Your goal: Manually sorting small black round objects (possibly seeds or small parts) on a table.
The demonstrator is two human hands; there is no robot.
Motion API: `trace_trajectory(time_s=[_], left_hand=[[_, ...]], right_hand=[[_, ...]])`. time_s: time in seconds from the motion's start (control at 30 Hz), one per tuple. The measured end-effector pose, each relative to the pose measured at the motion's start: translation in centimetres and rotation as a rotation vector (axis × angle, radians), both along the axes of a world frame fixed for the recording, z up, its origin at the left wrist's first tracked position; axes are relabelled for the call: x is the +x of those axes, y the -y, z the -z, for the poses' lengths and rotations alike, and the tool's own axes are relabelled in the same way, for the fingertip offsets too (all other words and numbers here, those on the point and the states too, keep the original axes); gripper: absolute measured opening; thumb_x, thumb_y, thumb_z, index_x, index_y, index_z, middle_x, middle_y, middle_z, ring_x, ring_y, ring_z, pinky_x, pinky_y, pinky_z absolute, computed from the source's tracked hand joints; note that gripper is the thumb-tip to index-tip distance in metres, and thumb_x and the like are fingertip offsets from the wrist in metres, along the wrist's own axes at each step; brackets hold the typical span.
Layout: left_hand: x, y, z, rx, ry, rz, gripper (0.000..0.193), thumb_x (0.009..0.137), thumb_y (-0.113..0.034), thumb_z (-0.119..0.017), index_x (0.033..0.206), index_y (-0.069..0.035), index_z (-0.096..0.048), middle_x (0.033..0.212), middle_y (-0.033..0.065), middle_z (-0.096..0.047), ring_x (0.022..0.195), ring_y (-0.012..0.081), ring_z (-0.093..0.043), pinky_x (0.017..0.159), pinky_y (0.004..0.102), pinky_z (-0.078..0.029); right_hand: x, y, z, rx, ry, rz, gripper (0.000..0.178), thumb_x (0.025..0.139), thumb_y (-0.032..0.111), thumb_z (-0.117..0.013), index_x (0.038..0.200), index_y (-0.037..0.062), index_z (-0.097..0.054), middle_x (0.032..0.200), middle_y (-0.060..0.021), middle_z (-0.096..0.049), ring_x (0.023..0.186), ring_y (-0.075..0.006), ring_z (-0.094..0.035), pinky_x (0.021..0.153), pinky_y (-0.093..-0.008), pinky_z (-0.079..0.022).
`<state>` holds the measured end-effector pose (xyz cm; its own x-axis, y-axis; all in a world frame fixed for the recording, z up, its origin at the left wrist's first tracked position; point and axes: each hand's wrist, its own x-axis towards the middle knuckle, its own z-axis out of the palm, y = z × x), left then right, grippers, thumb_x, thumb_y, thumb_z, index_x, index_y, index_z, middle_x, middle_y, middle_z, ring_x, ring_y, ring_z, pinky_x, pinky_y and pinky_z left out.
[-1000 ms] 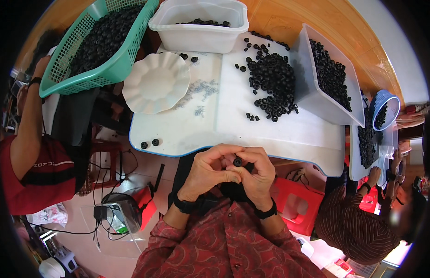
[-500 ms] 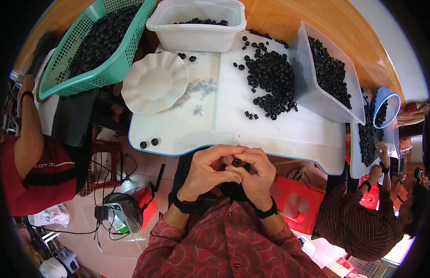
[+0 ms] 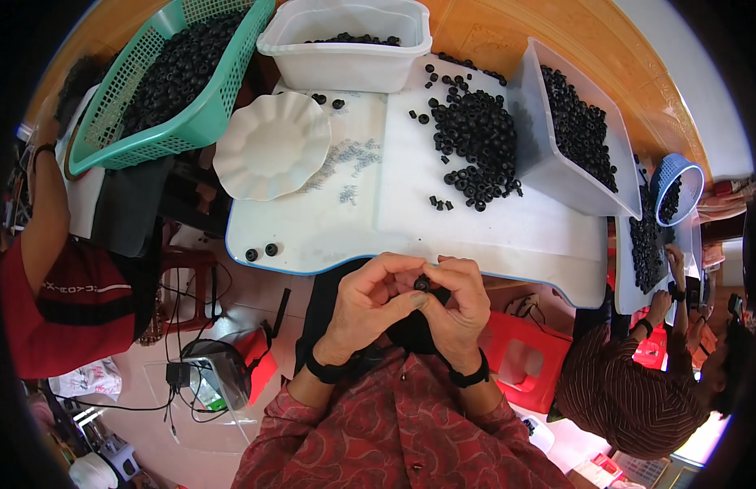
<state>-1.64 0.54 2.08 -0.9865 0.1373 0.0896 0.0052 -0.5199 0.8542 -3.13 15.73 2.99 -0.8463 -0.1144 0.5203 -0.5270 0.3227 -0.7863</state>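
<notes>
Just off the table's front edge, a small round black part [image 3: 422, 283] sits between the fingertips of both my hands. The thumb and forefinger of my left hand [image 3: 363, 303] pinch it from the left. From the other side my right hand [image 3: 458, 308] closes on it, with its thumb tucked low. Part of the piece is covered by my fingers. Two similar black parts [image 3: 261, 251] stand near the front left edge of the white table [image 3: 313, 232]. A loose heap of black parts [image 3: 474, 134] lies farther off to the right, with small clear pieces [image 3: 349, 156] scattered left of it.
A scalloped white dish [image 3: 272, 147] stands at the left. Around the back are a green basket [image 3: 178, 145], a white tub [image 3: 345, 65] and a translucent bin [image 3: 549, 155], all containing black parts. Co-workers sit on both sides; a red stool [image 3: 521, 359] stands at my right.
The black part has turned between my fingertips and shifted slightly right; its end hole no longer faces up as plainly. The left co-worker's arm has moved a little.
</notes>
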Motion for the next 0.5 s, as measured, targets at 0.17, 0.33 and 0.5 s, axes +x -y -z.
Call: trace_trajectory(time_s=[0.17, 0.33, 0.5], left_hand=[[0.52, -0.45, -0.29, 0.001, 0.135, -0.018, 0.033, 0.086, 0.007, -0.068, 0.117, 0.002, -0.061, 0.102, 0.0024, -0.058, 0.093, 0.0078, -0.057, 0.080, 0.0221, -0.049], [0.60, -0.89, -0.07, 0.029, 0.131, -0.065, 0.026, 0.085, 0.007, -0.069, 0.111, 0.004, -0.062, 0.099, 0.0036, -0.063, 0.090, 0.0063, -0.060, 0.079, 0.0205, -0.052], [0.69, -0.83, -0.24, -0.006, 0.151, -0.066, 0.022, 0.085, 0.007, -0.069, 0.106, 0.005, -0.063, 0.097, 0.0056, -0.065, 0.088, 0.0063, -0.061, 0.077, 0.0202, -0.052]], right_hand=[[0.09, -0.18, 0.07, -0.016, 0.033, 0.012, 0.039, 0.068, -0.001, -0.082, 0.104, 0.0036, -0.070, 0.095, -0.0075, -0.060, 0.087, -0.0200, -0.061, 0.074, -0.0287, -0.051], [-0.09, -0.09, -0.36, -0.006, 0.023, 0.015, 0.037, 0.068, -0.003, -0.081, 0.102, 0.0036, -0.071, 0.095, -0.0069, -0.060, 0.085, -0.0190, -0.060, 0.073, -0.0279, -0.050], [0.09, -0.27, -0.43, -0.013, 0.080, -0.021, 0.039, 0.068, -0.004, -0.080, 0.105, 0.0041, -0.070, 0.095, -0.0069, -0.059, 0.086, -0.0186, -0.060, 0.072, -0.0278, -0.050]])
